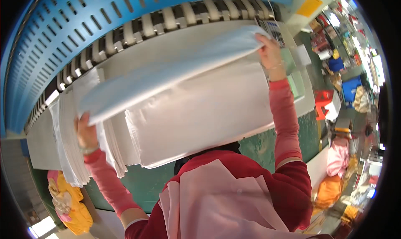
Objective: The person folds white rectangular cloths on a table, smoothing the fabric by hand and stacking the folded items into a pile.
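Observation:
A long, thin white sheet (175,68) with a bluish sheen hangs between my two hands, bowed along its length; whether it is cloth or film I cannot tell. My left hand (86,132) grips its near left end, slightly blurred. At the far right end, the fingers of my right hand (270,51) pinch the other corner. Below the raised sheet lies a wide stack of flat white sheets (204,109), its left edges uneven. Another pile of folded white sheets (67,130) rests to its left, under and beside my left hand.
Along the far side runs a blue slotted machine cover (83,30) with a row of pale belts (169,18) beneath it. Green table surface (263,149) shows nearer me. Pale green papers (296,82) lie at the right; a red stool (323,104) stands beyond.

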The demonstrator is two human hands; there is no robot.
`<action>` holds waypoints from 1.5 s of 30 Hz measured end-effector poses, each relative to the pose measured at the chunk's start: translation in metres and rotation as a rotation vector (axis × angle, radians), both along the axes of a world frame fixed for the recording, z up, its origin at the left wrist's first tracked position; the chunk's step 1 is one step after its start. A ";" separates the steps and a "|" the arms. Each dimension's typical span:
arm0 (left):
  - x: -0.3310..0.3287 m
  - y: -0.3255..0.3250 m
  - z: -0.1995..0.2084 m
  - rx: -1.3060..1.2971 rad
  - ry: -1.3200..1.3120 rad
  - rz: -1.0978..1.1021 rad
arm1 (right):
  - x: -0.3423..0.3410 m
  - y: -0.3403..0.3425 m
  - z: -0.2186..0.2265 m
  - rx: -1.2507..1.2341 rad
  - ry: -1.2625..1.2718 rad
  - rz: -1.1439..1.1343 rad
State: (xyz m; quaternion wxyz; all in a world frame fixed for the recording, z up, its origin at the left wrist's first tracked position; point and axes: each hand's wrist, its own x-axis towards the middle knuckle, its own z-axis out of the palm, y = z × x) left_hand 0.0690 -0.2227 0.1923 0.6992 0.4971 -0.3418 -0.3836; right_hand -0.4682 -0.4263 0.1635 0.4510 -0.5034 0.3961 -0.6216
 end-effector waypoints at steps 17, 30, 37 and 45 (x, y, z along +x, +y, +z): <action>-0.084 0.095 -0.057 0.610 -0.654 -0.318 | -0.085 0.195 -0.061 0.371 0.948 -0.466; -0.112 0.074 -0.045 0.594 -1.392 -0.227 | -0.047 0.171 -0.047 -0.013 1.310 -0.463; -0.215 0.003 -0.081 0.340 -1.778 -0.429 | 0.072 0.162 -0.044 -0.386 1.401 0.296; -0.127 0.066 -0.099 0.853 -1.469 -0.217 | -0.068 0.133 -0.086 0.256 1.755 -0.138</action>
